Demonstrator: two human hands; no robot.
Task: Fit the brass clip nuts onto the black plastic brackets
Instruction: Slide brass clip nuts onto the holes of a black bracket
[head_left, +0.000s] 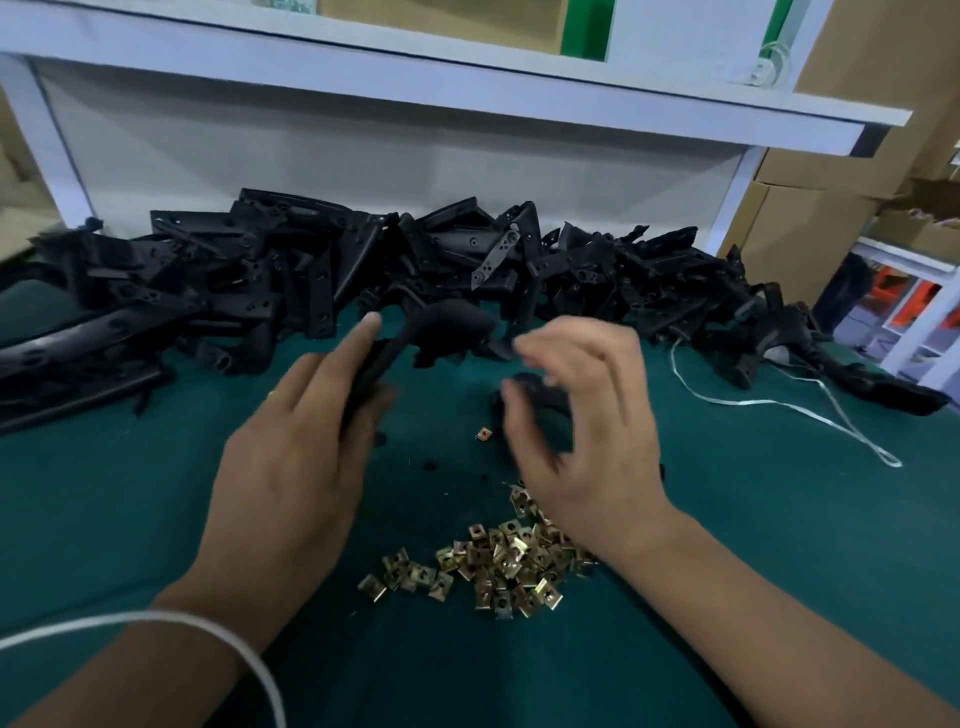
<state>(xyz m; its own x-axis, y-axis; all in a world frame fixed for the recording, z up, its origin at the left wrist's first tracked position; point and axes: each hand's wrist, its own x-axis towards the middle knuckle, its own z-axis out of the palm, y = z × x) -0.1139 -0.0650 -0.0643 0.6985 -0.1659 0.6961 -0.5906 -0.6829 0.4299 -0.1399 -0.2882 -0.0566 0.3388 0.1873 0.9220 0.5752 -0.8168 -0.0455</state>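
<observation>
The left hand (291, 457) grips a black plastic bracket (415, 343), fingers wrapped round its narrow end. The right hand (587, 426), blurred, hovers with fingers loosely curled over another dark piece; whether it holds anything I cannot tell. Brass clip nuts (498, 564) lie heaped near on the green tabletop (779, 545), one stray nut (483, 434) between the hands. More brackets (311, 270) pile along the far edge.
</observation>
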